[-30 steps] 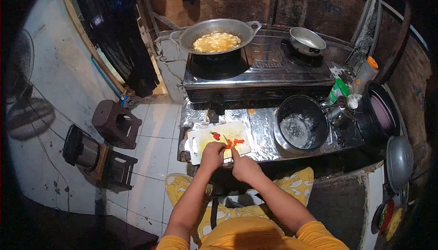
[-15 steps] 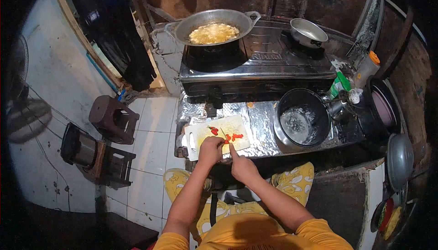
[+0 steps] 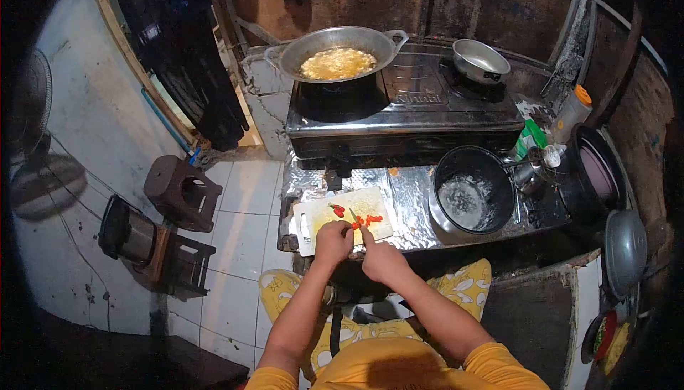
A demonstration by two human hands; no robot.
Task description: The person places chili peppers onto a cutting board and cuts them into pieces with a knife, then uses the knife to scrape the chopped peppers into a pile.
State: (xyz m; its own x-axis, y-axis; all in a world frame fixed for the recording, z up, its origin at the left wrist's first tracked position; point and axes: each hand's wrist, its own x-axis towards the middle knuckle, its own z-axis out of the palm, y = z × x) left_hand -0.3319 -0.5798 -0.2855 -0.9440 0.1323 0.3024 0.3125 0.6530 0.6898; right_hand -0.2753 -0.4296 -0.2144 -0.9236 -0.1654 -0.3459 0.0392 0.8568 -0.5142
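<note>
Red chilli (image 3: 371, 220) in pieces, too bunched to count, on the right half of one white board (image 3: 369, 200), with more at the left. Gripping one knife (image 3: 353, 215) in the right hand (image 3: 385, 261); bending the left hand (image 3: 334, 242) beside the pieces, but cannot tell whether pinching one. Beyond, one stove (image 3: 406, 126) under one wok (image 3: 385, 49) and one small pot (image 3: 470, 71). To the right, one black pot (image 3: 446, 170); leftward, two stools (image 3: 164, 178).
</note>
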